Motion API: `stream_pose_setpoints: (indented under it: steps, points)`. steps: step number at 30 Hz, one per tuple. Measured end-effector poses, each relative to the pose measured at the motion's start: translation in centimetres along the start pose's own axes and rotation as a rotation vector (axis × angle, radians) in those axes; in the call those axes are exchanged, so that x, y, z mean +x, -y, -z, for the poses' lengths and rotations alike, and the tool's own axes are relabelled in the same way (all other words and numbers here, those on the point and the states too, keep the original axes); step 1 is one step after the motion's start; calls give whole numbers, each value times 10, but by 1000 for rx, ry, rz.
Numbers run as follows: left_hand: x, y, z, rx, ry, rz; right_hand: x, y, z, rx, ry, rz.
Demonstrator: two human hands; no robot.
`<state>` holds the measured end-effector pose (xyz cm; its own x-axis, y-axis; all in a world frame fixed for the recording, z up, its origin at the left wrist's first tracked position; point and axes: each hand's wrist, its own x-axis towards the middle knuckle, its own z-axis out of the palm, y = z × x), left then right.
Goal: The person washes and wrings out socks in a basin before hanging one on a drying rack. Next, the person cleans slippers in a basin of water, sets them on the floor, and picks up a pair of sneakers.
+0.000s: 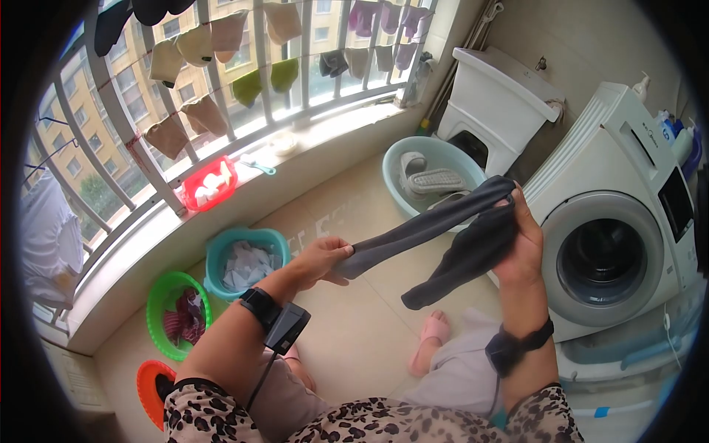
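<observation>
A long dark grey cloth, which looks like stockings [421, 229], is stretched across the middle of the view. My left hand [323, 260] pinches one end of it between thumb and fingers. At the other side my right hand [521, 240] grips the upper part, its fingers partly hidden behind the cloth. A second dark length [473, 258] hangs from my right hand, its loose end pointing down and left. Both hands are above the tiled floor, with the cloth passing in front of a light blue basin [395, 181].
Grey slippers [436, 179] lie in the basin. A washing machine [602, 251] stands at right, a white sink [495, 103] behind. Teal [281, 240], green [155, 325] and orange [148, 395] basins are at left. Socks hang on the window bars; a red tray [193, 193] sits on the ledge.
</observation>
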<state>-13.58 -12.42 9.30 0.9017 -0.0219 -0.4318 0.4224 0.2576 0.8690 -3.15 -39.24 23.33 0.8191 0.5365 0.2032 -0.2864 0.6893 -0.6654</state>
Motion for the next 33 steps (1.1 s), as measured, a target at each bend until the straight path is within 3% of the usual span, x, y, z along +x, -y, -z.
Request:
stream_pose_setpoints:
  steps: [5, 9, 12, 16, 22, 28, 33]
  points:
    - [-6, -5, 14, -153, 22, 102, 7, 17, 11, 12, -123, 61]
    - [-15, -18, 28, -359, 159, -104, 12, 30, 19, -17, -184, 111]
    - [-21, -28, 30, -441, 125, -282, 15, 26, 31, -36, -218, 99]
    - [-22, -37, 31, -467, 5, -343, 13, 22, 28, -89, -195, 109]
    - [-19, -39, 36, -466, 21, -332, 16, 24, 36, -172, -228, 192]
    - [-27, -51, 15, -432, 11, -357, 11, 16, 20, -271, -109, 135]
    - [-29, -50, 9, -348, -35, -355, 10, 13, 19, -284, -149, 149]
